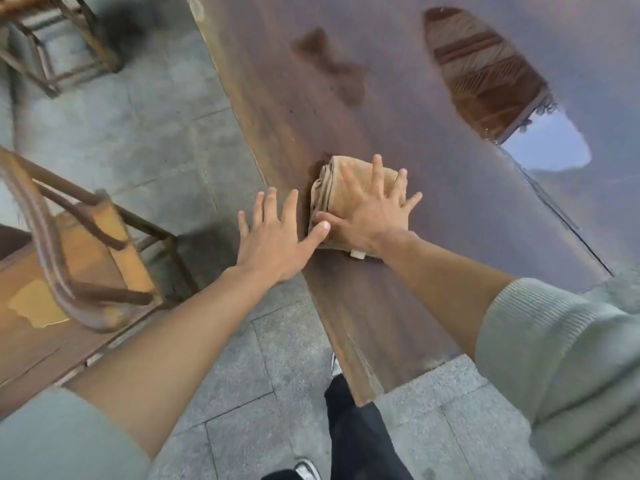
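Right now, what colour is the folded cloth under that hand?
The cloth is a plain tan, sandy beige, seen best in the head view.

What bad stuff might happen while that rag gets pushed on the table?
1. The folded cloth lies close to the edge of the table; a push that way might drop it onto the floor.
2. The right hand presses flat with spread fingers, not gripping, so it may slide off the cloth.
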{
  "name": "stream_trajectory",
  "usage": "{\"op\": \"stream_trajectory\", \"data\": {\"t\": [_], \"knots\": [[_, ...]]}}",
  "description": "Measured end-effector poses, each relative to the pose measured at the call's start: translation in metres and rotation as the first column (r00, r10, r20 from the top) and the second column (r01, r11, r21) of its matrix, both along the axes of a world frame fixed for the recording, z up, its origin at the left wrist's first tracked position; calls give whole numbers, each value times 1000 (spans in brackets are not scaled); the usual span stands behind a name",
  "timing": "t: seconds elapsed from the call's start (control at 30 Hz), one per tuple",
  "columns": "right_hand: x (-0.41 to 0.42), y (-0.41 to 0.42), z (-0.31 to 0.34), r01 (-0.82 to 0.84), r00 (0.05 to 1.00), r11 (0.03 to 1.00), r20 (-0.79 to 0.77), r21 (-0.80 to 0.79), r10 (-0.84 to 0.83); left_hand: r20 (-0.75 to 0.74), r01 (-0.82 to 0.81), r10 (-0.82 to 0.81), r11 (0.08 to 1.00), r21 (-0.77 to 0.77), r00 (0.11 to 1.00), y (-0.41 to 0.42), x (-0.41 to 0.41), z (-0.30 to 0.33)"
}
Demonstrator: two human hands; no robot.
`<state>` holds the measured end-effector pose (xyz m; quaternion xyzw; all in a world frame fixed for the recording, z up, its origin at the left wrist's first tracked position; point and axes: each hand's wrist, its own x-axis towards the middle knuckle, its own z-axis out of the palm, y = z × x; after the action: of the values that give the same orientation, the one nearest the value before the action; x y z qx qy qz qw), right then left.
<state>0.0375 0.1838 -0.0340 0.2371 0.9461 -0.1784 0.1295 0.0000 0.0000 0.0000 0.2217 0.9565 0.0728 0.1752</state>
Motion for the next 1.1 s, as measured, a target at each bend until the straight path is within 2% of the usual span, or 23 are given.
{"op": "stream_trajectory", "data": {"t": [0.1,0.2,0.33,0.47,0.57,0.63,0.87,1.0,1.1], "knots": [[-10,-2,-21,-64,997,996,52,64,60,0,-15,15,1000,-4,1000,11,-13,-12],[-11,-14,-42,-9,1000,994,1,112,9,-40,-23,22,1000,-4,999,13,-23,-23],[-12,-26,-39,53,998,989,-28,136,-50,-30,-39,38,999,-31,999,8,-24,-25],[-4,-23,-22,-6,994,978,-106,210,29,-22,-15,14,999,-52,1000,0,-7,-19],[21,-14,-10,45,993,995,-114,88,-34,-30,17,-19,999,-44,999,-15,18,-9],[51,-10,-1,147,971,989,-185,-33,-151,-49,49,-50,998,-30,998,-24,36,1],[217,-44,66,343,864,939,-379,-37,-331,-125,223,-211,971,86,969,-43,131,51],[325,-75,104,458,806,888,-403,-40,-433,-125,363,-348,923,129,929,-33,212,70],[430,-88,128,558,760,830,-388,-21,-521,-103,489,-477,852,187,873,-7,292,81]]}}
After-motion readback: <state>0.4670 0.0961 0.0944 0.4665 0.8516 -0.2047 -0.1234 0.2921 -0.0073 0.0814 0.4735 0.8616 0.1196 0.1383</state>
